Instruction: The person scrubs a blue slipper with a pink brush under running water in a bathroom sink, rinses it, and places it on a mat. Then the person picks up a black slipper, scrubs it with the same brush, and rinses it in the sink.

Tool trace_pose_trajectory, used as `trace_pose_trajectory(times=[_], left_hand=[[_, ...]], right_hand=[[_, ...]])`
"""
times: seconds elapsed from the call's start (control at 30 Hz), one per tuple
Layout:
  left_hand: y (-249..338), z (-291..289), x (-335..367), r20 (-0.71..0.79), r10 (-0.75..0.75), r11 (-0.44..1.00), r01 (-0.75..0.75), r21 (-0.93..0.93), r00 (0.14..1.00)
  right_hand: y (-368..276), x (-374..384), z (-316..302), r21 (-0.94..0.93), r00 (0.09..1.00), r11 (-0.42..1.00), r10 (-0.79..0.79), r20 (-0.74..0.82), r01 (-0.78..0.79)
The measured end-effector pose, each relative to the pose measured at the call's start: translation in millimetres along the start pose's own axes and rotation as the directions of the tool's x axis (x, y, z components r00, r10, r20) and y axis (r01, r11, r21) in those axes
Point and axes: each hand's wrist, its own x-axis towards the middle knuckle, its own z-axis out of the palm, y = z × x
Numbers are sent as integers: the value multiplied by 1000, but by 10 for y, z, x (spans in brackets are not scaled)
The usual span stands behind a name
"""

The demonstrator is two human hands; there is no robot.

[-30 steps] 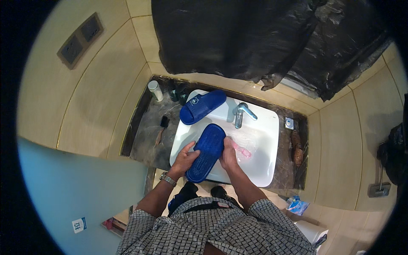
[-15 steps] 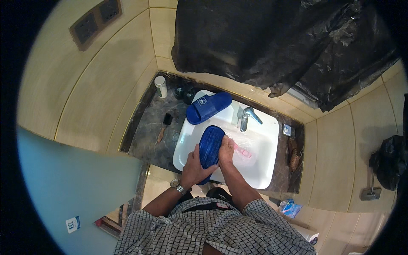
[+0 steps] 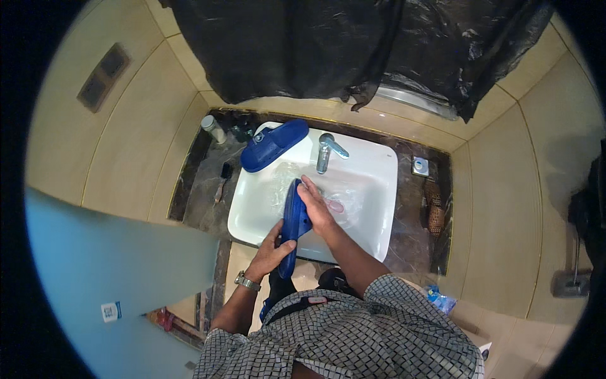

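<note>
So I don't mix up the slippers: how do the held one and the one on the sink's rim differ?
The held slipper is clasped by the left grip, the right grip against it; the resting slipper is untouched. The held slipper is turned on edge; the resting slipper lies with its strap up. The resting slipper's strap shows a pale print; none shows on the held slipper from here. Both are dark blue.

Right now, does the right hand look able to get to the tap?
Probably yes. The right hand lies against the held blue slipper, near the tap, and nothing visible blocks the space between; the left hand holds that slipper too.
</note>
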Motion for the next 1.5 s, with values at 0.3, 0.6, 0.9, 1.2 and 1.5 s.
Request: trace_pose_trajectory(times=[0.3, 0.6, 0.9, 1.2, 1.5], left_hand=[[189, 176, -460, 23, 6, 974, -1, -226, 1000], [-100, 6, -1709, -154, -30, 882, -47, -468, 988], [-997, -53, -3162, -328, 23, 208, -326, -922, 944], [-1728, -269, -4586, -575, 139, -216, -542, -812, 806], [-1984, -296, -5444, -770, -289, 430, -642, -635, 568]], right_hand=[[-364, -156, 179, -258, 969, 964, 127, 210, -70], [576, -349, 1127, -373, 874, 903, 346, 342, -212], [1642, -1125, 2157, -523, 670, 766, 613, 419, -373], [2298, -2702, 3183, -460, 320, 736, 647, 692, -496], [3058, -2993, 3746, -543, 453, 832, 528, 718, -109]])
